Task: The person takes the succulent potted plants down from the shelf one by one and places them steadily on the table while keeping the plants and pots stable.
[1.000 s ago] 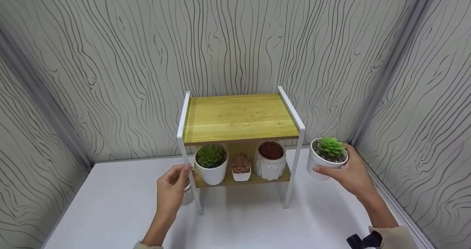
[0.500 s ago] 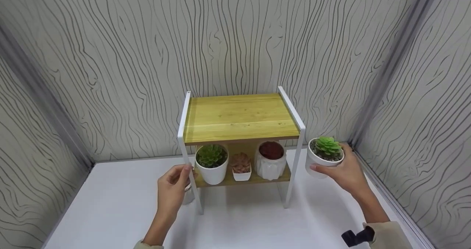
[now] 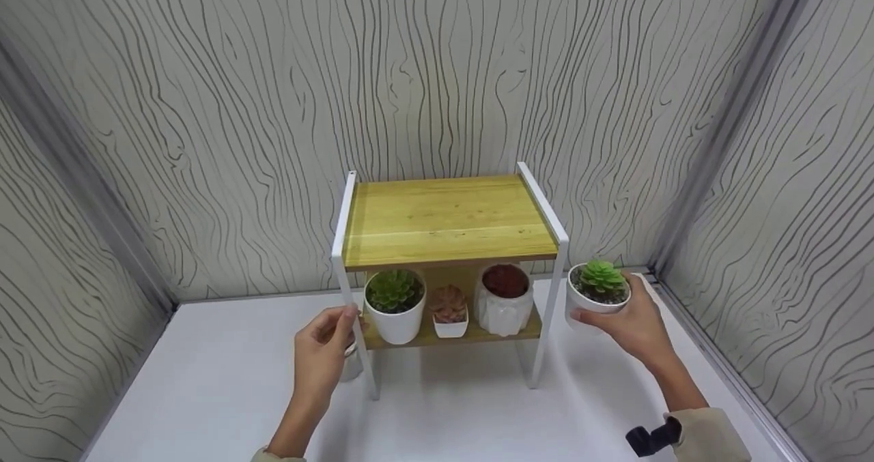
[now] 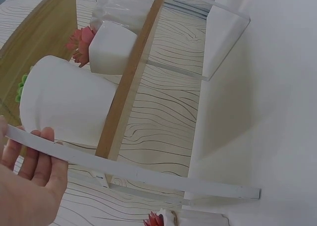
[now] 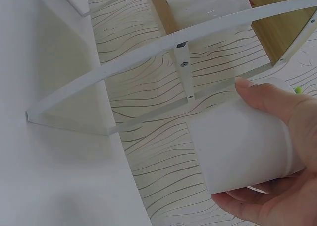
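My right hand (image 3: 631,322) grips a white pot with a bright green succulent (image 3: 601,276), thumb and fingers round its wall. The pot is held upright to the right of a two-tier shelf stand (image 3: 450,220) with a white metal frame. In the right wrist view the pot's bare side (image 5: 242,144) shows below the thumb. My left hand (image 3: 321,342) pinches the stand's front left post, with fingers (image 4: 42,161) behind the white bar in the left wrist view.
On the lower tier stand a dark green succulent in a white pot (image 3: 396,322), a small pinkish succulent (image 3: 449,305) and a ribbed white pot (image 3: 505,312) with a dark red plant. Another small pot (image 3: 351,366), with red leaves, sits on the white table (image 3: 225,373) behind my left hand.
My right hand has moved a little to the left with the potted succulent, nearer the stand. My left hand has kept its grip on the post.
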A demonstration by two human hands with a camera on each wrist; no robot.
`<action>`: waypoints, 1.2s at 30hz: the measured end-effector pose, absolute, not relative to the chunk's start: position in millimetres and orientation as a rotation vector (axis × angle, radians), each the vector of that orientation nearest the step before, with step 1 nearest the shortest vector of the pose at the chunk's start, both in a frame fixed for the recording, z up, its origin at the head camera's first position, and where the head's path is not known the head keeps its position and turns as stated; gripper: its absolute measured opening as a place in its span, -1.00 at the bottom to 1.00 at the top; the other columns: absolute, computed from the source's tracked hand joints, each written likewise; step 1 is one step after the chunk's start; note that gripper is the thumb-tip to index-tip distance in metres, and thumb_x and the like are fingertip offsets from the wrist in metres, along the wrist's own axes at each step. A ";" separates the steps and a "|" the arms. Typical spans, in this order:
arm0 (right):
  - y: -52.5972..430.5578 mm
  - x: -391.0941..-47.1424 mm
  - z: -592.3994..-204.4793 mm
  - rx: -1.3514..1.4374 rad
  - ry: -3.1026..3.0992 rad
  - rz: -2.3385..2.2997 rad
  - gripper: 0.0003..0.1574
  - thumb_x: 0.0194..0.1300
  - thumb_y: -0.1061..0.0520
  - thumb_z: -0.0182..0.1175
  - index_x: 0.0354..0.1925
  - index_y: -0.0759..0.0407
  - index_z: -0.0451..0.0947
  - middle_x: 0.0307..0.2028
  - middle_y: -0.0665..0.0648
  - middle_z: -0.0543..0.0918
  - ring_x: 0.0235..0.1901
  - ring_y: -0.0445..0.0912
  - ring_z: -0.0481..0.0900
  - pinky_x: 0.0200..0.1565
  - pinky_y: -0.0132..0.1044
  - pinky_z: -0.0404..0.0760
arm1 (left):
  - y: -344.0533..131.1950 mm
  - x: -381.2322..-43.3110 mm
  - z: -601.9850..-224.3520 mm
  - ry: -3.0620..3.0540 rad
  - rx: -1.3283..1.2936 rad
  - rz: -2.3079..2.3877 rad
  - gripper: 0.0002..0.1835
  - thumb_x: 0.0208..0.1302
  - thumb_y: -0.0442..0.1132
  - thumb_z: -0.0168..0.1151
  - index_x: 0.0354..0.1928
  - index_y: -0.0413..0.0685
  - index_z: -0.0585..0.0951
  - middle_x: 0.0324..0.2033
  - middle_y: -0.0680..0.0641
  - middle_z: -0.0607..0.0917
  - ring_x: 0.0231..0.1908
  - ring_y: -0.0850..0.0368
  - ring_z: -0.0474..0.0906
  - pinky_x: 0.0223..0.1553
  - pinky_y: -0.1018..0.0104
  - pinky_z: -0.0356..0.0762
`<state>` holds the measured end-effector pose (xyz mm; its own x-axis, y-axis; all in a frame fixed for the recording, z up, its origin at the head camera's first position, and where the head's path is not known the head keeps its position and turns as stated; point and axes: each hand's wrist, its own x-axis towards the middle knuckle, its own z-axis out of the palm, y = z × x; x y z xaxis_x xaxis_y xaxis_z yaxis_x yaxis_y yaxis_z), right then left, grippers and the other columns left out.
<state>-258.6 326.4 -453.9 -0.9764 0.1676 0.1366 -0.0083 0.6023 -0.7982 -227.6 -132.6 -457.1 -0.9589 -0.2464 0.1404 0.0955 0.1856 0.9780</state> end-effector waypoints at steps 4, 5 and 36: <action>327.5 -261.1 -459.2 -0.158 -2.658 1.317 0.56 0.04 -0.15 0.67 0.62 0.37 -0.10 0.51 0.51 0.25 0.51 0.41 0.23 0.45 0.43 0.31 | -132.4 -227.3 -457.1 -2.196 0.148 -1.850 -0.60 0.50 0.12 0.25 0.06 -0.03 0.74 0.01 -0.07 0.78 0.16 0.05 0.72 0.20 0.24 0.72; 327.4 -261.5 -460.2 -0.164 -2.662 1.317 0.57 0.04 -0.15 0.67 0.62 0.37 -0.10 0.52 0.51 0.24 0.51 0.42 0.23 0.46 0.43 0.31 | -132.4 -227.4 -457.1 -2.195 0.147 -1.852 -0.61 0.50 0.12 0.25 0.05 -0.02 0.75 0.00 -0.06 0.79 0.16 0.06 0.72 0.19 0.25 0.72; 315.6 -290.0 -519.4 -0.306 -2.657 1.351 0.56 0.08 -0.18 0.63 0.61 0.41 -0.15 0.53 0.55 0.20 0.53 0.43 0.21 0.46 0.36 0.38 | -134.4 -231.0 -458.9 -2.181 0.132 -1.850 -0.65 0.53 0.04 0.26 0.02 -0.07 0.76 -0.01 -0.10 0.80 0.03 0.15 0.73 0.10 0.34 0.75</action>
